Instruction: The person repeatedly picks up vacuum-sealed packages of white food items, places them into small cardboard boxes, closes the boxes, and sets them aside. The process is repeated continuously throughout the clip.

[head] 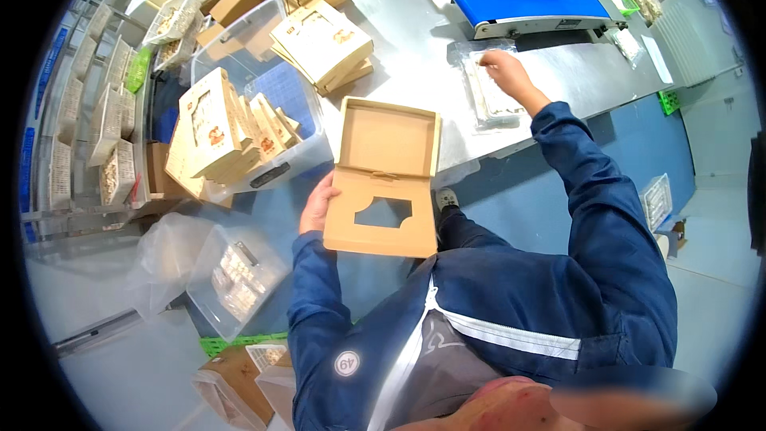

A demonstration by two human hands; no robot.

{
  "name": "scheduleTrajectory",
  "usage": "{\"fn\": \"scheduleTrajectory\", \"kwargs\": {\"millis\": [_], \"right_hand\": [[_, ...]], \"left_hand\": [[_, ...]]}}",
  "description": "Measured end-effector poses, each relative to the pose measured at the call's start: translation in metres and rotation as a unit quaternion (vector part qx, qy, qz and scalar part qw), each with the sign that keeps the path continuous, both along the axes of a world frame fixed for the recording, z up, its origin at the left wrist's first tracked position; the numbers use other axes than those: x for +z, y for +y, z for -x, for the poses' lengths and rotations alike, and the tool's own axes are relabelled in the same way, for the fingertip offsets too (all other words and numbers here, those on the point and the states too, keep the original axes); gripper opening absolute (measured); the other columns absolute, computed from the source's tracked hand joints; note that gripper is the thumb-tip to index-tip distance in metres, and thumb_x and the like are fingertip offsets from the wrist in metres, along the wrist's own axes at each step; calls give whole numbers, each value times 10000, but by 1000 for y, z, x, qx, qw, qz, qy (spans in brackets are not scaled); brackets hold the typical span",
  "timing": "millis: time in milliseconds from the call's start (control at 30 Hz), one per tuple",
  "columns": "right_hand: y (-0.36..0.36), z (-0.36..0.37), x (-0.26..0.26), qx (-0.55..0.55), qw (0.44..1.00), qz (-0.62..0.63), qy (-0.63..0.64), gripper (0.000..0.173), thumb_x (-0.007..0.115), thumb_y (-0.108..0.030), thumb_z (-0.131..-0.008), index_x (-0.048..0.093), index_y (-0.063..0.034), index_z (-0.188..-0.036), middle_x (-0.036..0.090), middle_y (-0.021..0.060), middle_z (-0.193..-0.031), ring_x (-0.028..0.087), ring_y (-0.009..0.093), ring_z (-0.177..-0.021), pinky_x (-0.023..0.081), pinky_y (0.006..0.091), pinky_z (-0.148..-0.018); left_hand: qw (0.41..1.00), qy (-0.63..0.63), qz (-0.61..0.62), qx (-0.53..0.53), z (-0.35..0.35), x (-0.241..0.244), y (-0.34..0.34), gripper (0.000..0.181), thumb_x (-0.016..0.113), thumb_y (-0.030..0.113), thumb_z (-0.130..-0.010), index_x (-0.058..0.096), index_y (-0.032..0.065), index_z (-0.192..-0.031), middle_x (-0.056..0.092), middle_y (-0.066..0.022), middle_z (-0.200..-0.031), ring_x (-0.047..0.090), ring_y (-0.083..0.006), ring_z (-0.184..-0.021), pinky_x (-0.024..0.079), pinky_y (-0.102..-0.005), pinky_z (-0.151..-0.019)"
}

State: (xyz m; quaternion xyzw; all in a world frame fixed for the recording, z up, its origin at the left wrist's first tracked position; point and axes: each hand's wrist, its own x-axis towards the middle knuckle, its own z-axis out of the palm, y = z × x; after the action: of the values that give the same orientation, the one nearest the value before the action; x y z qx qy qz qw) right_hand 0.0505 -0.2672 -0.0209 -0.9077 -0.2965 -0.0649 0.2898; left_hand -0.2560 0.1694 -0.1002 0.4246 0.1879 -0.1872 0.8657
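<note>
My left hand (318,203) grips the left edge of an open cardboard box (383,239), holding it in front of my body past the table's near edge. Its plain brown inside faces up, with the lid folded open. A shaped window is cut through the panel nearer me. On the metal table, my right hand (508,76) is over the upper part of a clear plastic packet (492,109) with pale contents. The fingers are curled; whether they pinch the plastic cannot be made out.
Left of the box, a clear plastic bin (311,161) holds several printed boxes (206,123). More boxes (323,42) are stacked on the metal table (413,72). A blue conveyor belt (529,3) stands at the back. White baskets (108,120) line the left rack. Another bin (203,287) sits lower left.
</note>
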Motion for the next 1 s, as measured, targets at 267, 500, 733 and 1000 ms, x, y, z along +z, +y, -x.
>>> {"fn": "scheduleTrajectory", "kwargs": {"millis": [267,500,733,1000], "right_hand": [[-184,-27,-184,-372,877,-5,306,614,613,-459,-939,564,24,-1315,657,196,-1188,640,291,-1017,532,392,-779],[-143,15,-143,-344,724,-391,452,392,703,-259,-912,637,-32,-1224,678,50,-1007,613,163,-857,501,318,-738],[-143,63,-121,-231,604,-551,528,82,664,-127,-958,619,-85,-1011,656,19,-1009,615,131,-935,513,299,-828],[-124,113,-85,-112,600,-590,529,81,637,-88,-966,617,-62,-1040,664,45,-1071,620,132,-995,516,303,-906]], "left_hand": [[983,52,-65,163,13,-65,-96,668,481,21,-895,336,49,-1546,518,-158,-1453,580,-278,-1254,492,-381,-1042],[937,206,-250,133,23,-27,-98,712,579,160,-975,219,81,-1584,495,-180,-1452,580,-268,-1222,511,-397,-941],[857,84,-494,118,-6,24,-113,531,583,115,-962,414,33,-1459,533,-178,-1390,579,-225,-1164,502,-354,-921],[943,2,-329,-45,-90,70,-232,560,579,169,-1002,372,-8,-1492,547,-170,-1396,588,-239,-1208,503,-347,-970]]}}
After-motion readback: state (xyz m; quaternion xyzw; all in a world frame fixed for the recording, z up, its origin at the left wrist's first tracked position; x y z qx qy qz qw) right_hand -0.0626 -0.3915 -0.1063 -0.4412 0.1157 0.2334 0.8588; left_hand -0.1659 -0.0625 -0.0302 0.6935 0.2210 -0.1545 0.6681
